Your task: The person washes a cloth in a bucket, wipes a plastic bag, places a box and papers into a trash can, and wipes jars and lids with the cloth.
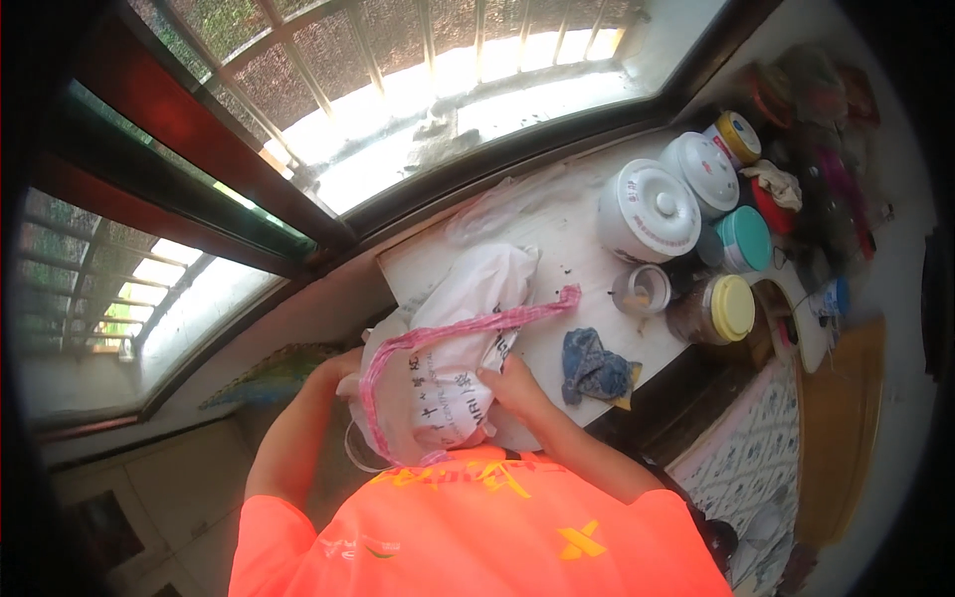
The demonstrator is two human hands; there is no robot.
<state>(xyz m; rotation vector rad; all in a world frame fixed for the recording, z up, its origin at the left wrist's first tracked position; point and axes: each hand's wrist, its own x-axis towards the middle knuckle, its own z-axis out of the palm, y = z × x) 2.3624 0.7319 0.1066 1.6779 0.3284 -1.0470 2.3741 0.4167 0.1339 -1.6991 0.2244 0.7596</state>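
A white printed bag with dark lettering leans against my front and lies partly on the white tabletop. A pink checked strip of cloth runs across it, one end reaching over the table and the other curving down its left side. My right hand grips the bag's right side, thumb on top and the other fingers mostly hidden. At the bag's left edge is my left hand, its fingers covered by the bag. A crumpled blue cloth lies to the right of my right hand.
Beyond the cloth stand a clear cup, a yellow-lidded jar, a teal-lidded tub and two white lidded pots. Thin clear plastic lies by the barred window. A wooden board stands at the right.
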